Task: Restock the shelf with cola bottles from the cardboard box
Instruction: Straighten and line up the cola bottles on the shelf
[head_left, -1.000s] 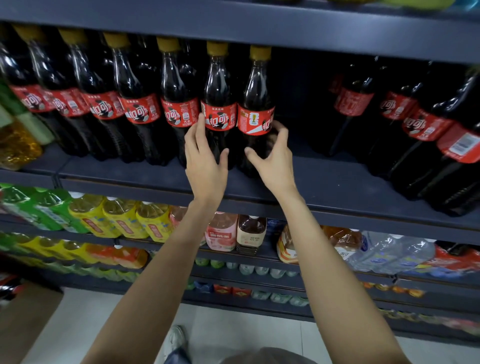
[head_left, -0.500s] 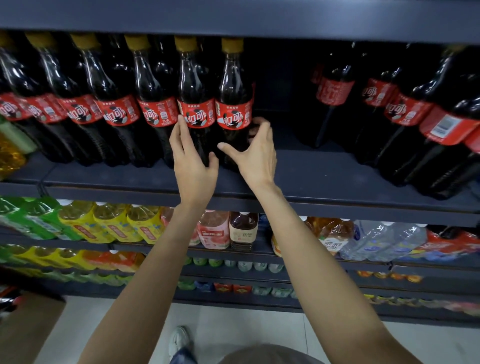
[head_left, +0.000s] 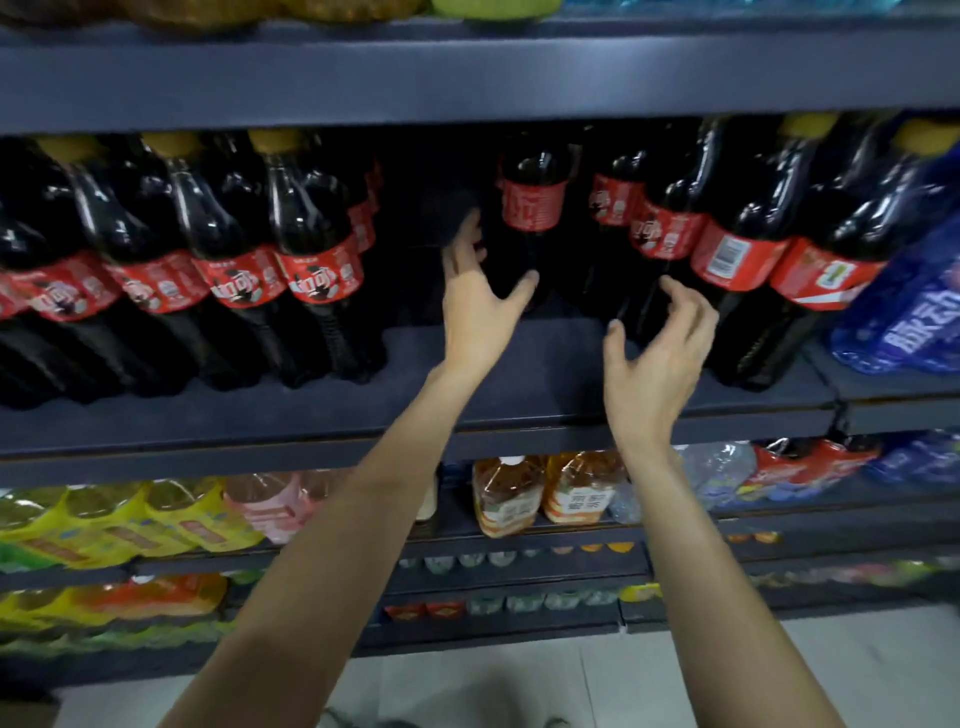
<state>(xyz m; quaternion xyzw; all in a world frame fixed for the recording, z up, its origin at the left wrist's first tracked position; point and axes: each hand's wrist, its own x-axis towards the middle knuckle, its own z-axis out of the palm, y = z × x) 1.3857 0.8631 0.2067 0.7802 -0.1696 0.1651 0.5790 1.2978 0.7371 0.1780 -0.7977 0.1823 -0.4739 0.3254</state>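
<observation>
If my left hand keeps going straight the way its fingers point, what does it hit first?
Probably the cola bottle standing alone toward the back of the shelf gap: the left hand is open and reaching toward its lower body, already close beside it. Depth is hard to judge in this blurred view.

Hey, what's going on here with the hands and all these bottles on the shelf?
A person is stocking a dark blue shop shelf with dark cola bottles that carry red labels. Both bare hands reach into the gap between two groups of bottles. The left hand is spread open at a red-labelled cola bottle set further back; whether it touches is unclear. The right hand hovers, loosely curled, before the right-hand group of cola bottles, holding nothing.
</observation>
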